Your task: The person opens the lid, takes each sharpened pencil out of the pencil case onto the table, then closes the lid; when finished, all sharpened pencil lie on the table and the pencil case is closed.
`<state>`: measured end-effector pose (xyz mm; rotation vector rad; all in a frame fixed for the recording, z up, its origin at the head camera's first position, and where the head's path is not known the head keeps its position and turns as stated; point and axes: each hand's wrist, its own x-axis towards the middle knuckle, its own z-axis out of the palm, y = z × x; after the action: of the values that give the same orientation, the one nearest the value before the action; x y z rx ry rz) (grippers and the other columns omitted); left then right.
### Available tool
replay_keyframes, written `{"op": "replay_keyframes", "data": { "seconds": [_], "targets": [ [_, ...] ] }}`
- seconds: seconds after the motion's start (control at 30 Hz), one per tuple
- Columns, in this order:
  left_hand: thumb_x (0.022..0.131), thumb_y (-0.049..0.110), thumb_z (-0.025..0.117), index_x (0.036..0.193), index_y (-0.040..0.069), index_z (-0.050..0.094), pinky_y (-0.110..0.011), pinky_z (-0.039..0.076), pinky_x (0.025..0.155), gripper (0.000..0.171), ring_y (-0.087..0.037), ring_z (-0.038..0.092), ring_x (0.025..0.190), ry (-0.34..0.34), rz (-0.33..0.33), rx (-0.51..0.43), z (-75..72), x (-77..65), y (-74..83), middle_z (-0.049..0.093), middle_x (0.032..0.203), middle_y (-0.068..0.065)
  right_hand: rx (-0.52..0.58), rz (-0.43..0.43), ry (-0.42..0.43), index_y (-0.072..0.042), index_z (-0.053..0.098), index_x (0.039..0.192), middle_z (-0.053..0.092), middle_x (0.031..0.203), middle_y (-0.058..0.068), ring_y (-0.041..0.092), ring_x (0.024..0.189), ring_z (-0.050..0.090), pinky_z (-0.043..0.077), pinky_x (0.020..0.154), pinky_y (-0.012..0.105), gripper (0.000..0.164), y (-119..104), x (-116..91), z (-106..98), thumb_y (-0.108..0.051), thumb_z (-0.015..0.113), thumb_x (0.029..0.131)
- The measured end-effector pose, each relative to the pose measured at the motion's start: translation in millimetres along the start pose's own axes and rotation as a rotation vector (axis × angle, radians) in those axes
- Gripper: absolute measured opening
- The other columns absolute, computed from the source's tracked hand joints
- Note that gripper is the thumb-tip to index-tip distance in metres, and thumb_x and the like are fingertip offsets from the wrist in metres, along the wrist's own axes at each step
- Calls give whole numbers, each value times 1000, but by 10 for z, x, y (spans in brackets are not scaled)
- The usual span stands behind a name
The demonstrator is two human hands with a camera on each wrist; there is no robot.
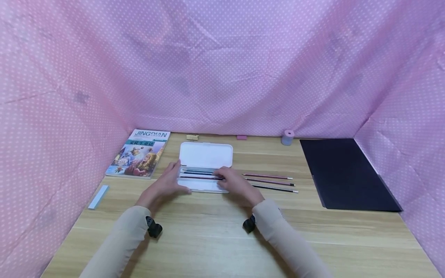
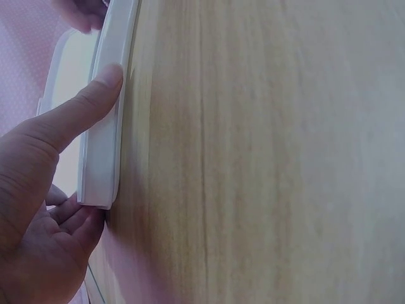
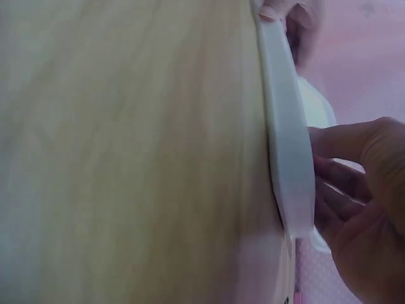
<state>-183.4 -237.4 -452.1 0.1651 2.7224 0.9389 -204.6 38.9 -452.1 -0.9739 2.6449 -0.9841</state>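
Note:
A white pencil case [image 1: 206,154] lies with its lid folded back on the table. My left hand [image 1: 169,181] grips its left end, the thumb [image 2: 101,95] against the front wall and the fingers round the end. Over the right part of the case, my right hand [image 1: 234,181] pinches the end of a dark red pencil [image 1: 198,178], which lies across the tray. Behind this pencil lie dark blue pencils [image 1: 198,172] in the case. In the right wrist view the case's front wall [image 3: 288,133] hides what the fingertips of my right hand hold.
Three pencils [image 1: 267,176] lie right of the case. A magazine [image 1: 139,154] and a light blue strip [image 1: 98,197] are at left. Along the back stand a yellowish block [image 1: 192,137], a pink block [image 1: 241,137] and a lilac cylinder [image 1: 287,138]. A black folder [image 1: 347,173] lies at right.

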Motion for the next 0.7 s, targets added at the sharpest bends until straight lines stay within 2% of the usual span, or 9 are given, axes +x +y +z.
{"op": "replay_keyframes", "data": {
  "seconds": [0.2,0.4,0.7],
  "targets": [
    [50,58,81,149,14,-3,-52,17,110,137,-33,16,136,4,4,-18,-3,14,-5,15,149,-15,-68,-18,8,-17,65,114,62,109,-4,7,101,54,47,91,27,30,8,73,38,-3,56,89],
    [50,57,82,149,15,-2,-51,18,110,136,-32,18,136,10,3,-17,-2,4,-15,17,148,-14,-101,-35,-12,-12,67,109,64,97,-1,9,86,55,49,80,23,27,18,127,32,-1,57,86],
    [50,58,81,149,15,-2,-52,18,110,136,-33,17,136,8,13,-20,-1,-4,-5,16,148,-14,-138,-41,-32,-11,69,97,62,88,-1,8,82,56,49,76,21,18,19,169,18,-1,60,84]
  ]
}}
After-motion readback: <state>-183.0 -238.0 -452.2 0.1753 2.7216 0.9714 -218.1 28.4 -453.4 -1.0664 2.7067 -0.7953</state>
